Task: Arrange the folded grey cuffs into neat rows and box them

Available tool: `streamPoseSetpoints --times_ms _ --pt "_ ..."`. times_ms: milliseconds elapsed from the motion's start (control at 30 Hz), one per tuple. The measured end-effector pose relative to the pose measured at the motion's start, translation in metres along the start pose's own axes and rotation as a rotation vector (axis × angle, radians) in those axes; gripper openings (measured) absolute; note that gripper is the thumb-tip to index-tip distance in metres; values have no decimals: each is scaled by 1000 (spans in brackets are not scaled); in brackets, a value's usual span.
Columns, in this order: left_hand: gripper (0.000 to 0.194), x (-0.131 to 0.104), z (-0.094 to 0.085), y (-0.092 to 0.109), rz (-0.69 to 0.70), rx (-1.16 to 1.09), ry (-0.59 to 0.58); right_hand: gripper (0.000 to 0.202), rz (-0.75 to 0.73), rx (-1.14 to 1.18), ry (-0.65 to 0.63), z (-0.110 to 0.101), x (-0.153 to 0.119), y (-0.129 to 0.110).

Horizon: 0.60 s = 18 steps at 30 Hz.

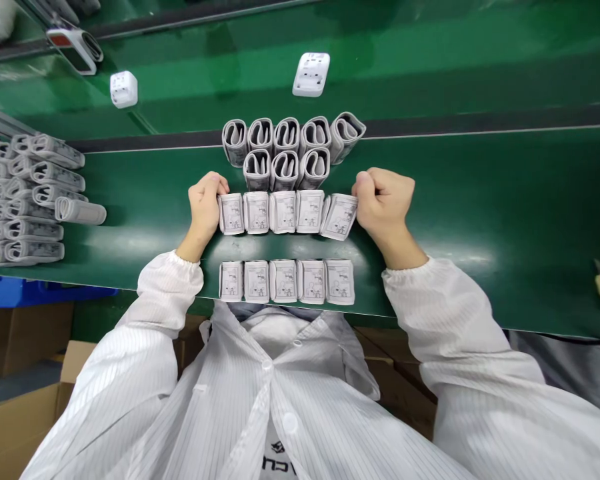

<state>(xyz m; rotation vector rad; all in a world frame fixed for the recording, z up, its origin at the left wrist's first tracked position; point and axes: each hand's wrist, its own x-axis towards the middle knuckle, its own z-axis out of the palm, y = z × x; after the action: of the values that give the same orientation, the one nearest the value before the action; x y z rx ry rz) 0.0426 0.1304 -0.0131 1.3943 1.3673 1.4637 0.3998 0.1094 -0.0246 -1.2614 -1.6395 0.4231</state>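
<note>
Your left hand (205,203) is curled closed at the left end of the middle row of folded leaflets (283,213); your right hand (386,200) is a fist against the tilted right-end leaflet (339,217). Whether either pinches paper, I cannot tell. The front row (284,283) lines the near edge, upright leaflets (284,175) crowd behind, and green bench (505,220) stretches rightward past your fist.
</note>
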Motion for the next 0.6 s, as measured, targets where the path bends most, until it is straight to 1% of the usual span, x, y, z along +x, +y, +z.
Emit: streamPoseSetpoints --times_ms 300,467,600 --pt "73 -1 1 0 8 9 6 67 13 -5 -17 -3 -2 1" --pt "71 -1 1 -1 -15 9 18 66 15 -14 -21 -3 -1 0" --pt "70 -2 0 -2 4 7 0 65 15 -31 -17 -3 -2 -1"
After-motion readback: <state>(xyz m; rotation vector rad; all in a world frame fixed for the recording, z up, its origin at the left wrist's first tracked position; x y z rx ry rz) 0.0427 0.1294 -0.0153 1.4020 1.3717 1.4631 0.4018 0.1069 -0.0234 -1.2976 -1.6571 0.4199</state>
